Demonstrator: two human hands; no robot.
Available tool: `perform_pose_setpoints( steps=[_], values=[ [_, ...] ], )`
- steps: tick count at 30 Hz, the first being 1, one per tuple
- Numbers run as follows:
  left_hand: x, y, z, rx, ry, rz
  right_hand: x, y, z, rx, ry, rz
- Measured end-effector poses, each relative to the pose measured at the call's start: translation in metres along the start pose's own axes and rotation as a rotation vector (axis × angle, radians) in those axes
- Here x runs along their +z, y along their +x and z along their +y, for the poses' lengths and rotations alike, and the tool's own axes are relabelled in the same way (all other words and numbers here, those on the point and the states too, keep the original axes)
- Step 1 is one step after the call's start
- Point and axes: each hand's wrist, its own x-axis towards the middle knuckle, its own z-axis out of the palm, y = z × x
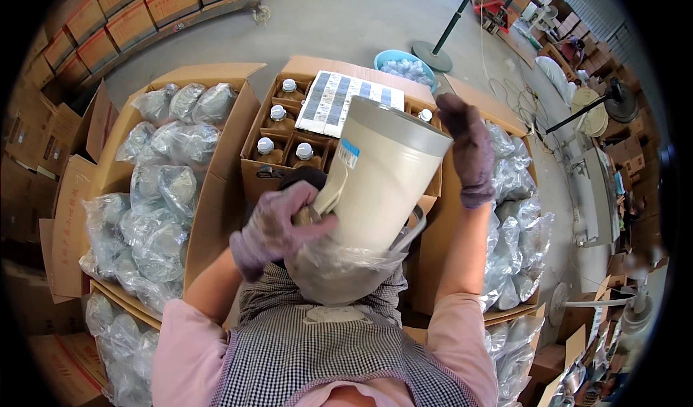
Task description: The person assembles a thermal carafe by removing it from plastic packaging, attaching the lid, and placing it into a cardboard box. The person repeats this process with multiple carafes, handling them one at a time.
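Note:
A large cream jug (pixel 382 183) with a grey end stands tilted before my chest, grey end up. A blue-and-white label (pixel 349 154) is on its side. Clear plastic film (pixel 346 266) gathers around its lower part, and a grey curved handle (pixel 413 232) shows at right. My left hand (pixel 281 226), in a stained purple-grey glove, is closed at the jug's left side; a small brownish part shows by its fingers. My right hand (pixel 467 147), gloved too, is raised beside the grey rim with fingers extended. A sheet of labels (pixel 346 100) lies on a divided carton (pixel 253 172) just beyond.
Brown bottles with white caps (pixel 266 145) stand in the carton's compartments. Open cartons of plastic-wrapped items flank me at left (pixel 162 212) and right (pixel 516 226). Farther off are a blue basin (pixel 404 64), a standing fan (pixel 455 24) and stacked boxes (pixel 130 20).

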Motion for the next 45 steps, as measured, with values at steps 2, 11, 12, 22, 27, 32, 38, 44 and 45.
perform_pose_setpoints(
  steps=[2,11,12,22,27,32,38,44,45],
  values=[
    [0.015,-0.014,0.017,-0.022,0.119,0.091,0.021,0.003,-0.027,-0.089,-0.222,-0.120],
    [-0.010,0.037,-0.007,0.384,0.230,0.203,0.071,-0.021,-0.012,-0.141,-0.449,-0.067],
    [-0.009,0.045,-0.015,0.398,0.276,0.239,0.067,-0.019,-0.009,-0.206,-0.443,-0.116],
    [0.012,0.070,0.006,0.346,0.195,0.254,0.058,-0.016,-0.001,-0.266,-0.469,-0.116],
    [0.011,0.072,0.012,0.377,0.262,0.237,0.062,-0.017,-0.010,-0.194,-0.459,-0.127],
    [0.009,0.067,0.033,0.418,0.391,0.197,0.069,-0.018,-0.013,-0.164,-0.500,-0.109],
    [0.011,0.073,0.031,0.491,0.400,0.164,0.069,-0.021,-0.015,-0.109,-0.472,-0.077],
    [0.012,0.068,0.035,0.603,0.489,0.219,0.067,-0.018,-0.016,-0.140,-0.526,-0.125],
    [0.012,0.066,0.035,0.653,0.554,0.228,0.067,-0.018,-0.016,-0.145,-0.528,-0.129]
  ],
)
